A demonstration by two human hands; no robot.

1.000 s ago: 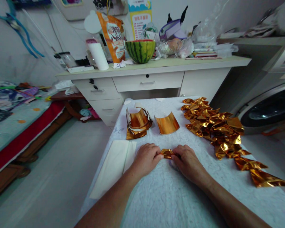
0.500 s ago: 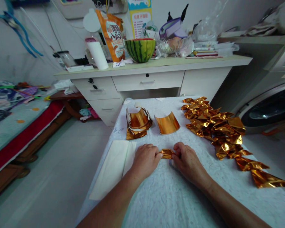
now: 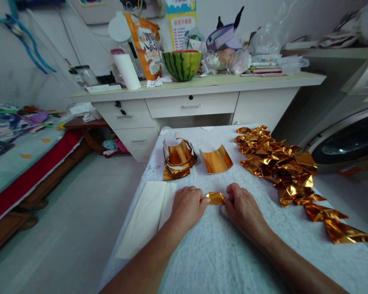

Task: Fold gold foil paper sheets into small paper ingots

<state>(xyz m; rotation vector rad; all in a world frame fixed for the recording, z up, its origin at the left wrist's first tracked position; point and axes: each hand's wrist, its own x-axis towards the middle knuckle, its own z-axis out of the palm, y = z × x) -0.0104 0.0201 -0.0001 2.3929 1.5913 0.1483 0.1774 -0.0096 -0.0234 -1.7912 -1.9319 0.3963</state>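
Observation:
A small folded piece of gold foil paper (image 3: pixel 216 198) lies between my two hands, low over the cloth-covered table (image 3: pixel 202 253). My left hand (image 3: pixel 188 206) pinches its left end between thumb and fingers. At the other end, my right hand (image 3: pixel 241 206) pinches it the same way. Just beyond are a curved gold foil sheet (image 3: pixel 217 160) and, left of that, a stack of curled foil sheets (image 3: pixel 179 157). White paper sheets (image 3: pixel 144 218) lie beside my left forearm. To the right spreads a pile of twisted gold foil pieces (image 3: pixel 272 157).
Behind the table stands a white desk (image 3: pixel 191 104) with a watermelon half (image 3: pixel 182 65), an orange snack bag (image 3: pixel 145 49) and a paper roll (image 3: pixel 127 71) on top. A front-loading washing machine (image 3: pixel 352 98) is at the right, a bed (image 3: pixel 27 163) at the left.
Both hands keep their pinch on the foil piece, which now shows a slightly flatter, brighter face. Nothing else on the table has visibly moved.

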